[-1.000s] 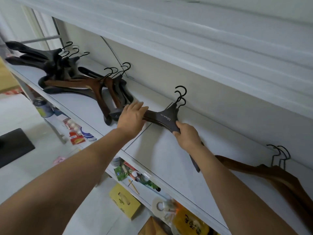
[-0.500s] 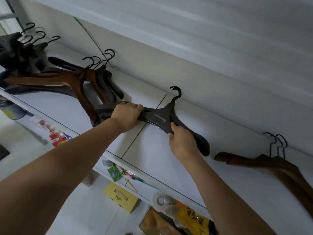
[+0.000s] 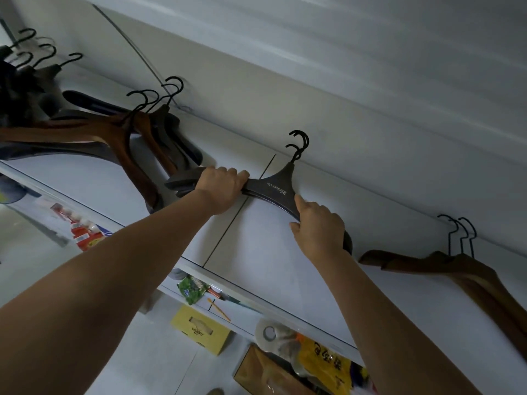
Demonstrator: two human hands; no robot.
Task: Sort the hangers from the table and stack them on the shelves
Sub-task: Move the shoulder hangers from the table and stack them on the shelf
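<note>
On the white shelf (image 3: 271,269) at arm's reach, we have a small stack of dark hangers (image 3: 278,191) lying flat, hooks (image 3: 299,143) pointing at the back wall (image 3: 370,172). We cannot tell whether the hooks touch the wall. Our left hand (image 3: 221,189) grips the stack's left arm with the fingers curled over its top edge. Our right hand (image 3: 319,229) holds the right arm, thumb under the near edge and forefinger laid along the top.

The stack straddles a dark seam (image 3: 228,232) that runs from the front edge of the shelf back to the wall. Its left tip ends just beside the mixed pile of brown and dark hangers (image 3: 114,132), and we cannot make out a gap there. Its right tip stops near the nose of the brown hangers (image 3: 456,266), with a short strip of bare shelf between them. Bare board runs from the stack to the front lip.

Overhead, the upper shelf (image 3: 370,52) hangs low over the hooks. Below the lip sit a yellow box (image 3: 199,329) and a roll of tape (image 3: 268,332).
</note>
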